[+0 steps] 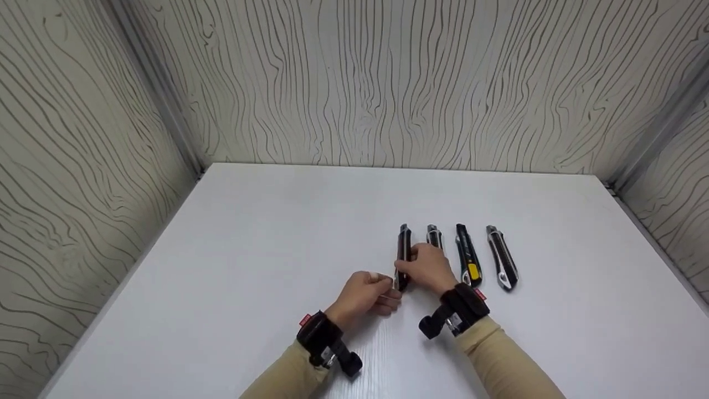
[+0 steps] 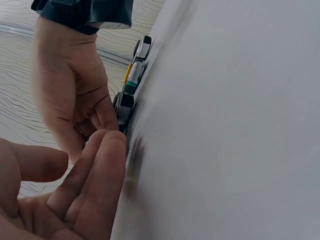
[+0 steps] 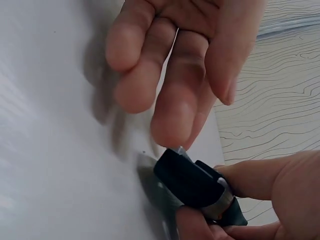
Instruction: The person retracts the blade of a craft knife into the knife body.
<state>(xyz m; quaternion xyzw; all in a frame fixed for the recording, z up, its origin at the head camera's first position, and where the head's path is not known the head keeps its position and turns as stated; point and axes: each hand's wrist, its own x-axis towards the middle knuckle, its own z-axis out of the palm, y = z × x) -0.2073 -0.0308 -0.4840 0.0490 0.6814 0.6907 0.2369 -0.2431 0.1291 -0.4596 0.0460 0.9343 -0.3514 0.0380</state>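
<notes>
My right hand [image 1: 433,269] pinches a dark utility knife [image 1: 405,244] between thumb and fingers, at the left end of a row of such knives. In the right wrist view the butt end of this utility knife [image 3: 192,182] points toward the fingertips of my left hand [image 3: 172,107], one of them right at it. The left hand [image 1: 363,293] is just left of the knife's near end, and the left wrist view shows its thumb apart from loosely bent fingers [image 2: 107,170]. Beside the right hand lies a second knife [image 1: 435,233], partly covered by it.
Right of my right hand lie a black knife with a yellow slider [image 1: 468,256] and a silver-and-black one [image 1: 503,259], roughly parallel. All rest on a white table [image 1: 277,221]. Wood-grain patterned panels [image 1: 360,83] rise behind it and at both sides.
</notes>
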